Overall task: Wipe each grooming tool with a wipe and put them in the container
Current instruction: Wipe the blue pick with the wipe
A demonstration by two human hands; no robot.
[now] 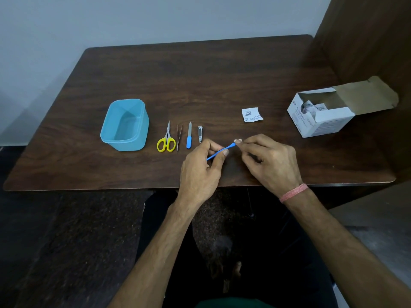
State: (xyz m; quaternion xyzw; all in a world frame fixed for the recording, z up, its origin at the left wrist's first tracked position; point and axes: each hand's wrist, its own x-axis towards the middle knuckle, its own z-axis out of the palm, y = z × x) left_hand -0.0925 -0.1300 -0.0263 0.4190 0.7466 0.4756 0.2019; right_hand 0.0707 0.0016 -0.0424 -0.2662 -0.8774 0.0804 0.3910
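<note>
Now at the desk: a person seated at a dark wooden desk (222, 74) cleans a slim blue tool (219, 152), held just above the surface.
Left hand: the left hand (201, 170) pinches the blue tool along its shaft, fingers and thumb curled round it.
Right hand: the right hand (270, 162) pinches a small white wipe (237, 141) against the tool's far tip, fingers curled.
How the tool handles: thin, light and probably slightly springy plastic; it looks easiest to control by the mid-shaft, as held, with the tip left free for wiping.
How the wipe handles: soft, tiny and likely damp, so it could slip off a narrow tip unless folded round it.
Tools counted: five in all, with four in a row just right of the container: one yellow-handled scissors (166, 140), one tweezers (179, 136), one blue-handled nail file (189, 136), one nail clipper (200, 134).
Container: one blue container (135, 143) sits open left of the row; no tool can be seen inside it.
Supplies: one torn sachet (251, 114) lies apart; one open box (322, 116) stands at the right edge.
Progress: judged early, the first tool in hand.
</note>
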